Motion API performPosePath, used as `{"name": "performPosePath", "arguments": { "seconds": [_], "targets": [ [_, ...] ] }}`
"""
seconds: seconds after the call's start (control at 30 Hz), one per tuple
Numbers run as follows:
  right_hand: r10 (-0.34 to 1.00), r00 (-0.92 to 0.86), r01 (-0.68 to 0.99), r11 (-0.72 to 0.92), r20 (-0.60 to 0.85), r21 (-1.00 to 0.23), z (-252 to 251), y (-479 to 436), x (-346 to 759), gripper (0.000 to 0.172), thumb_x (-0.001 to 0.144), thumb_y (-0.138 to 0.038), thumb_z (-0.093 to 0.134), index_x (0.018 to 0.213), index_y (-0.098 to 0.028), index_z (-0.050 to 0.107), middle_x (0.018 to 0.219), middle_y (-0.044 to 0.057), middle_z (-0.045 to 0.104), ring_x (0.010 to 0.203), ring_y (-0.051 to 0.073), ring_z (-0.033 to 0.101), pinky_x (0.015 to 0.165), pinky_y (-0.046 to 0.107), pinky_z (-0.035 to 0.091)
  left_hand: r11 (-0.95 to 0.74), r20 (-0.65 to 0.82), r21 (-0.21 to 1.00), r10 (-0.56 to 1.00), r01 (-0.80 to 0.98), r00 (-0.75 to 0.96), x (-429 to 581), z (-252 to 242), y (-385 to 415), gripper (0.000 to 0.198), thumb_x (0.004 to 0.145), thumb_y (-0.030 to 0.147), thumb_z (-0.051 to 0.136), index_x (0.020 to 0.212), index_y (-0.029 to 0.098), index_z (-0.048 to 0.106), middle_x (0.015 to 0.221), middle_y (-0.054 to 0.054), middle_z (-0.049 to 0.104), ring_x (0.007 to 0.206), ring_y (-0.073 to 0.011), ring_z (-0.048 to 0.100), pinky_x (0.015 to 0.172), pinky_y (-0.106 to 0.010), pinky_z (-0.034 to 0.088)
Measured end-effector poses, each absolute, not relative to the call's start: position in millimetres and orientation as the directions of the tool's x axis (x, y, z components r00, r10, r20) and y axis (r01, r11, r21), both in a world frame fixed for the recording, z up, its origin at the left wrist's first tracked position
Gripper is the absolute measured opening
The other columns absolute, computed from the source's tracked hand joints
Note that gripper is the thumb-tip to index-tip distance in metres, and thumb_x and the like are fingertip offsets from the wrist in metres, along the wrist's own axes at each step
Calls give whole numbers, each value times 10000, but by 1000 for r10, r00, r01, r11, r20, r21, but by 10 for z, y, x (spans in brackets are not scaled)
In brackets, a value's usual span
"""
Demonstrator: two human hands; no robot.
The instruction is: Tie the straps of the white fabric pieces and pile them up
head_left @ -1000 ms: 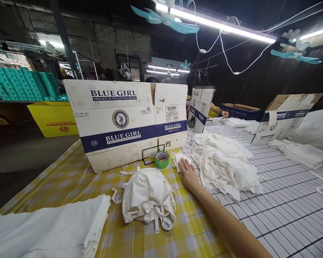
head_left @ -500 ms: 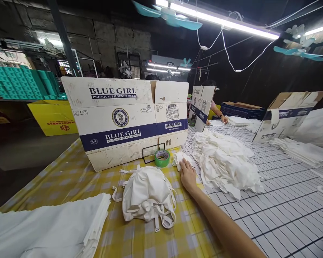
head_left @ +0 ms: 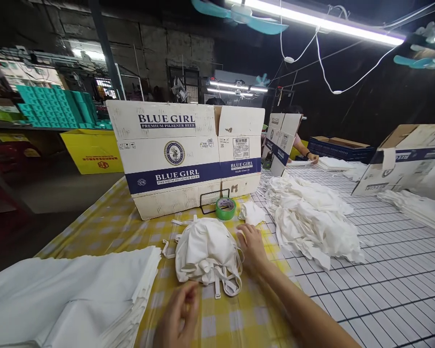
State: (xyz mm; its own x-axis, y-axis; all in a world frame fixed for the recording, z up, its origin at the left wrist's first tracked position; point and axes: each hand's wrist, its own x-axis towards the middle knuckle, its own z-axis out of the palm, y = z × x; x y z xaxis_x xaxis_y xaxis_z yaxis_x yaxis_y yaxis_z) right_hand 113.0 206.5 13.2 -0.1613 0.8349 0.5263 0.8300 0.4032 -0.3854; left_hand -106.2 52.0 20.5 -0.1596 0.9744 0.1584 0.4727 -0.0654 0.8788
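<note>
A rounded bundle of white strapped garments [head_left: 206,251], looking like bras, lies on the yellow checked cloth with thin straps and a slider trailing at its front. My left hand [head_left: 177,311] hovers at its near edge, fingers loosely curled and thumb apart, with nothing seen in it. At the bundle's right side is my right hand [head_left: 253,244], its fingers bent and spread; no held thing shows. Just beyond that hand lies a small folded white cloth piece [head_left: 252,212]. A green tape roll [head_left: 225,209] stands left of the piece, by a black wire stand [head_left: 205,203].
A beer carton [head_left: 174,154] stands upright behind the bundle. At left lies a stack of white fabric [head_left: 76,295]; a heap of white pieces [head_left: 311,217] lies on the right grid cloth [head_left: 391,290]. Another person's hand [head_left: 313,158] works beyond a second carton [head_left: 282,140].
My right hand has left the small white cloth piece and drawn back to the bundle. My left hand has come into view from below. The view has swung slightly left.
</note>
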Motion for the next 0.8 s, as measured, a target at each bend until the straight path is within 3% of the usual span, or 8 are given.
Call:
{"name": "performPosePath", "arguments": {
  "seconds": [0.07,0.2,0.23,0.3,0.37,0.5,0.7,0.8],
  "targets": [
    [792,-242,763,512,560,-395,235,1894,917,302,876,-321,449,1155,-220,509,1162,78,558,1060,229,471,889,363,331,-130,286,804,940,581,-185,-1087,233,730,385,791,363,472,1142,212,525,1111,-81,572,1028,-225,551,829,-347,497],
    [748,-367,711,609,554,-352,393,1768,512,652,730,-426,640,1301,-231,392,1272,98,482,1123,266,429,893,388,333,-146,442,668,867,729,-232,-998,243,1084,497,781,241,475,1265,158,402,1232,-130,471,1180,-259,429,970,-424,385],
    [758,-380,721,601,529,-344,412,1776,444,602,728,-395,648,1271,-245,434,1209,90,531,1079,261,461,870,383,343,-138,443,656,866,742,-231,-983,228,1140,511,775,211,473,1275,145,387,1234,-136,468,1187,-256,422,970,-413,383],
    [788,-394,744,576,474,-340,425,1813,369,334,763,-292,618,1094,-268,582,995,52,625,945,228,525,813,354,353,-115,400,656,891,746,-214,-992,188,1200,496,767,166,461,1258,127,398,1169,-132,515,1134,-242,468,922,-377,416],
    [801,-381,741,563,462,-366,430,1844,373,137,787,-213,583,890,-264,656,843,23,643,850,195,549,776,326,345,-91,326,674,927,733,-185,-1047,156,1194,465,769,150,443,1232,129,421,1003,-95,585,971,-214,556,826,-341,457],
    [784,-290,611,593,549,-525,542,1809,503,121,815,-211,554,820,-244,670,827,16,652,837,181,560,753,300,347,-90,264,719,952,689,-152,-1148,188,1078,451,788,167,424,1240,166,425,751,-9,561,707,-157,565,701,-286,463],
    [766,-79,313,626,638,-714,1225,1419,577,166,863,-299,484,830,-200,614,798,23,609,762,162,545,705,276,398,-131,308,763,935,633,-178,-985,446,905,735,716,200,540,1383,194,234,1077,-78,512,823,-179,553,702,-293,467],
    [746,-43,198,659,665,-726,1679,1099,578,155,869,-310,475,854,-211,593,799,9,586,742,148,531,659,256,399,-266,365,763,929,589,-54,-868,682,788,651,748,248,520,1361,239,300,1178,-74,476,943,-222,535,735,-312,462]
  ]
}}
